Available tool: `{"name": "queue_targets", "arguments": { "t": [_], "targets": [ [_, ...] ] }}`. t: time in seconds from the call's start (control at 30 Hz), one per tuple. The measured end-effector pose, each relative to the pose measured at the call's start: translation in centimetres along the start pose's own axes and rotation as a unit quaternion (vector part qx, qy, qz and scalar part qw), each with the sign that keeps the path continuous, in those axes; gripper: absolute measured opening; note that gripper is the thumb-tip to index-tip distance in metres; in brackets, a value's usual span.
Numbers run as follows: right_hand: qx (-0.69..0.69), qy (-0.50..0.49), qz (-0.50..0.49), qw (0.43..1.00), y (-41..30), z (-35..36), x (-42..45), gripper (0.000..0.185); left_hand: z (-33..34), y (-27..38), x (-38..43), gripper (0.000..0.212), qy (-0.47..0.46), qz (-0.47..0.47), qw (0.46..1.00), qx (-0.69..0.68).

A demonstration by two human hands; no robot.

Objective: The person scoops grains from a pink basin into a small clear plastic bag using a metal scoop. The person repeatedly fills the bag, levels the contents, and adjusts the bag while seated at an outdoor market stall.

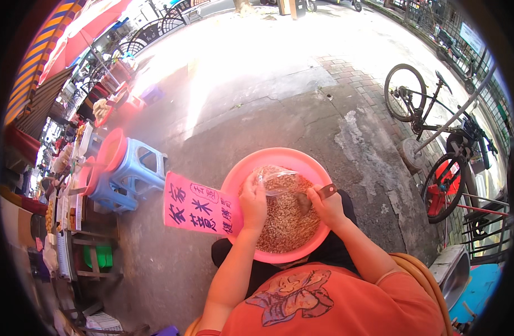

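A pink plastic basin of small tan-brown grain sits before me at my lap. My left hand grips the rim of a clear plastic bag over the basin; grain shows in or through the bag, I cannot tell which. In my right hand is a metal scoop, its flat handle end jutting out past the fingers. The scoop's blade is low over the grain, close to the bag. A pink card sign with handwriting stands at the basin's left side, beside my left hand.
Blue plastic stools carrying pink basins stand to the left, along a row of market stalls. On the right a bicycle leans near a metal pole with a round base. A metal container lies at lower right.
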State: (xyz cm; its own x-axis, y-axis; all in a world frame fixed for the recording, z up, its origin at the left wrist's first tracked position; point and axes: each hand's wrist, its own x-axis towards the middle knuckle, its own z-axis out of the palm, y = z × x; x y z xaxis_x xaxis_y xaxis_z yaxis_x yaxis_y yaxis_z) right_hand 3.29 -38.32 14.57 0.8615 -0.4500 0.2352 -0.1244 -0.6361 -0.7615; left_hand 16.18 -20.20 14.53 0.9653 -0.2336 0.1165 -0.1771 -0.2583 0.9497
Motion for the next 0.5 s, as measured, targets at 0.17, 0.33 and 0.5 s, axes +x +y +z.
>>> {"name": "queue_targets", "arguments": {
  "t": [0.17, 0.33, 0.5],
  "targets": [
    [0.009, -0.007, -0.016, 1.000, -0.2, -0.7, -0.5, 0.029, -0.6, 1.0, 0.4, 0.031, 0.088, -0.064, 0.979, -0.170],
    [0.000, 0.000, -0.027, 1.000, -0.1, -0.4, -0.4, 0.029, -0.4, 1.6, -0.6, 0.029, 0.028, -0.054, 0.985, -0.159],
    [0.009, -0.014, -0.024, 1.000, 0.0, -0.4, -0.2, 0.029, -0.1, 1.2, -1.4, 0.033, 0.004, -0.022, 0.986, -0.162]
  ]
}}
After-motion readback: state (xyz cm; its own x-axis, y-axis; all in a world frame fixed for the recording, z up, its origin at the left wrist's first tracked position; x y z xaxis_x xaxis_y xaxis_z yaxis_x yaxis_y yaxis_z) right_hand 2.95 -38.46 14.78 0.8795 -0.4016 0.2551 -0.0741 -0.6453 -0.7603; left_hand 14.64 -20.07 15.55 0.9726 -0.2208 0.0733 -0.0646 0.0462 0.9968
